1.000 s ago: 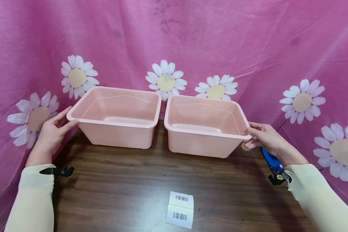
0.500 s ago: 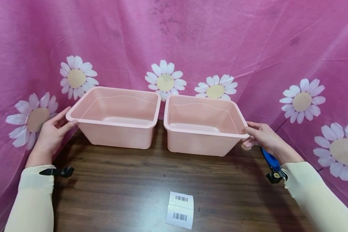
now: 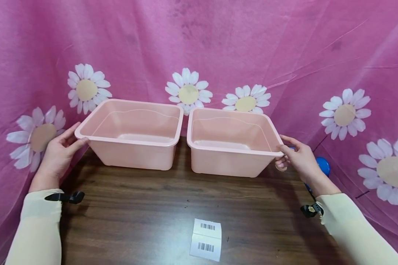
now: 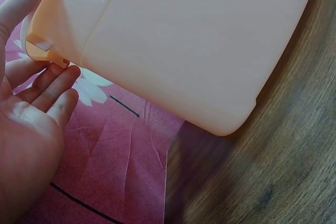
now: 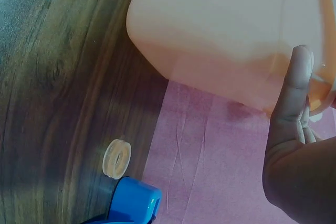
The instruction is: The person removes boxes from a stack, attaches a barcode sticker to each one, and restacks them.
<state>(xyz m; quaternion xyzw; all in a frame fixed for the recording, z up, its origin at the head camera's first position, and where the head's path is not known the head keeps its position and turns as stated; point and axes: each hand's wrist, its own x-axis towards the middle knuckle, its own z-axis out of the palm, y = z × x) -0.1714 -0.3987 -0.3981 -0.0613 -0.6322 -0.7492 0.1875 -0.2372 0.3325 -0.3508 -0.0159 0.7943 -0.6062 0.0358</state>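
Two pink plastic bins stand side by side at the back of the table in the head view, with a narrow gap between them. My left hand grips the outer corner of the left bin. Its thumb lies over the rim, and its other fingers reach beneath the lip in the left wrist view. At the opposite end, my right hand holds the outer rim of the right bin between thumb and fingers. The right wrist view shows that thumb along the bin's side, while the other fingers are mostly hidden.
A white paper with two barcode labels lies on the brown wooden table. By the right hand are a blue object and a roll of clear tape. A pink flowered cloth hangs behind the bins.
The right hand has shifted slightly left with the right bin, whose right end has swung a little back and left. More of the blue object shows past the wrist. The left hand stays nearly still.
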